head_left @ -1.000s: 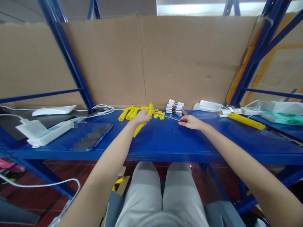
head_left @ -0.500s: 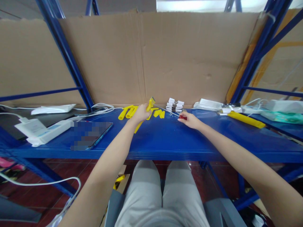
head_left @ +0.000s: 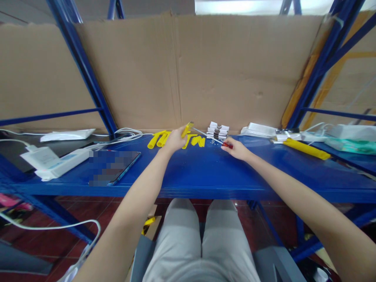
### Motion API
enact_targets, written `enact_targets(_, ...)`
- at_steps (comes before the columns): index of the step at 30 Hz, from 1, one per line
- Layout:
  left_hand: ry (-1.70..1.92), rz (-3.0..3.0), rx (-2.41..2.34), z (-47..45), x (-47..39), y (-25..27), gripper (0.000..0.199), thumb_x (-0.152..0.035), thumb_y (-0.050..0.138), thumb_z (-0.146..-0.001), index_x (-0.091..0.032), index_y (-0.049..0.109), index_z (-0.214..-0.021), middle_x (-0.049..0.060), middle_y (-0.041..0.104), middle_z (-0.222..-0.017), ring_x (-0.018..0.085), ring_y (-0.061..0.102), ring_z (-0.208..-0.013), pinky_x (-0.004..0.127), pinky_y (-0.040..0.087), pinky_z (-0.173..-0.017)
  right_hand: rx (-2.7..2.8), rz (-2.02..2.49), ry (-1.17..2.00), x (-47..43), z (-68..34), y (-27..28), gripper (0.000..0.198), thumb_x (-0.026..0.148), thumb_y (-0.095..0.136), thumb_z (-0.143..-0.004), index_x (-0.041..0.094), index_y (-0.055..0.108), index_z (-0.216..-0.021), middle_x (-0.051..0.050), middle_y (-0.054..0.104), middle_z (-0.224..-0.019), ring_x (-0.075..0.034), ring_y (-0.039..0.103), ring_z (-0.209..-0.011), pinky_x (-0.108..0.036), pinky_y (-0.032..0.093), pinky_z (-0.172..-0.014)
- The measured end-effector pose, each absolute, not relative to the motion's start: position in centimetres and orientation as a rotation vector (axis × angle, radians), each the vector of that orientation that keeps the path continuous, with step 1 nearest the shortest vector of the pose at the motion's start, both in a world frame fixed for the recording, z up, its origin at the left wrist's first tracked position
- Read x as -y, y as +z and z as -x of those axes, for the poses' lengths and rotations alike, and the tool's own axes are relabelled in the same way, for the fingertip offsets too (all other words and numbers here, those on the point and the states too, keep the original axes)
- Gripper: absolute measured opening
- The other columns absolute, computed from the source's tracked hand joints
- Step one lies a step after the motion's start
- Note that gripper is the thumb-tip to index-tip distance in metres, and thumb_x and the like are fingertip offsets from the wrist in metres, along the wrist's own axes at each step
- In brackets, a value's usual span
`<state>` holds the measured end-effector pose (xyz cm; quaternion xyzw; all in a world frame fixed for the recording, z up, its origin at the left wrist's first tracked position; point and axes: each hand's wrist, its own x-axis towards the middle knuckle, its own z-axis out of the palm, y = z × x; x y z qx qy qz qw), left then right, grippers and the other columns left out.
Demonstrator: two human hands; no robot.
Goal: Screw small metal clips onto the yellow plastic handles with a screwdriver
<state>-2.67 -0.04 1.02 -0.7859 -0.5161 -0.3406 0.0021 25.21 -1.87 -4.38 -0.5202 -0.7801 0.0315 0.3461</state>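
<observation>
My left hand (head_left: 176, 140) is closed around a long yellow plastic piece (head_left: 187, 127), whose wider end points up and away from me. In my right hand (head_left: 237, 149) is a screwdriver (head_left: 212, 138), gripped by its red handle. Its thin metal shaft slants left, with the tip at or very near the upper end of the yellow piece; contact is too small to tell. Beside my left hand lie several yellow tubes (head_left: 153, 141) and small flat yellow pieces (head_left: 201, 141). Tiny silvery parts (head_left: 214, 142) are scattered near the shaft.
A stack of white pieces (head_left: 217, 130) stands behind the screwdriver. On the left are a tablet (head_left: 125, 164), a white power strip (head_left: 64, 163) and cables (head_left: 129, 134). To the right lies a yellow bar (head_left: 307, 149). Cardboard (head_left: 235, 70) closes off the back of the blue shelf (head_left: 211, 172).
The yellow piece has turned in my left hand, so its lower end no longer shows below the hand. The screwdriver remains in my right hand, nearly in place.
</observation>
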Motion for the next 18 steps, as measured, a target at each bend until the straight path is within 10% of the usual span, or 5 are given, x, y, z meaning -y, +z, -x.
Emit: enact_targets(18,-1.106,2.428,1.613,2.86,-0.18,0.87,0.041,-0.017,0.051,-0.079,-0.011,0.057,-0.119,0.011,0.066,-0.103,0.022,0.061,-0.099,0.024,0.044,-0.086,2.019,1.425,0.148,2.24,-24.54,-3.91,0.019,0.034,0.046,-0.086,0.017,0.055,-0.086,-0.007,0.064,-0.084,-0.018,0.058,-0.074,-0.029,0.044,-0.071)
